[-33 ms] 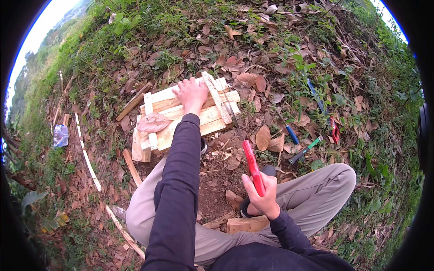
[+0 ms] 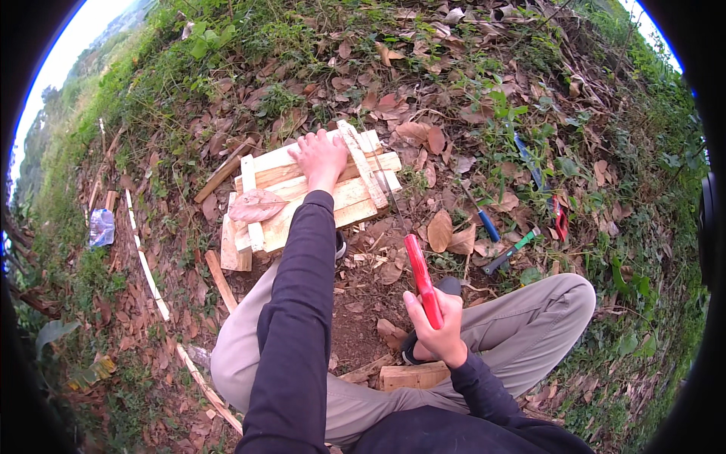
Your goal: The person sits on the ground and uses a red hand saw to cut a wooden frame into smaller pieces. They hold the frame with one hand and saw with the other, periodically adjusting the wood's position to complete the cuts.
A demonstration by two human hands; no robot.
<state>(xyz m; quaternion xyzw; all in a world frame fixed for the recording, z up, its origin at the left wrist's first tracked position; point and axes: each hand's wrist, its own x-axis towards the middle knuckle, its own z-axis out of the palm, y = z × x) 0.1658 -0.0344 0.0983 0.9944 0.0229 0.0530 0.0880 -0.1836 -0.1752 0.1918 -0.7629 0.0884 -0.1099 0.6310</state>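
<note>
My right hand [image 2: 441, 321] is wrapped round the red handle of a hand saw [image 2: 423, 280]. Its thin blade runs away from me, beside the right ends of a small panel of pale wooden planks [image 2: 283, 172]. Two narrow crosspieces lie over the panel: a right batten [image 2: 363, 164] and a left batten [image 2: 250, 198]. With fingers stretched and slightly bent, my left hand [image 2: 321, 157] presses down on the planks just left of the right batten. A dry brown leaf [image 2: 257, 205] covers part of the left batten. Whether the blade touches the plank ends, I cannot tell.
To the right lie a blue-handled tool [image 2: 488, 225], a green-and-black tool [image 2: 512, 250] and a blue-and-red tool [image 2: 537, 174]. A wood block [image 2: 412, 376] is between my legs. Thin wood strips [image 2: 147, 268] and a clear plastic bag [image 2: 101, 227] lie left on leafy ground.
</note>
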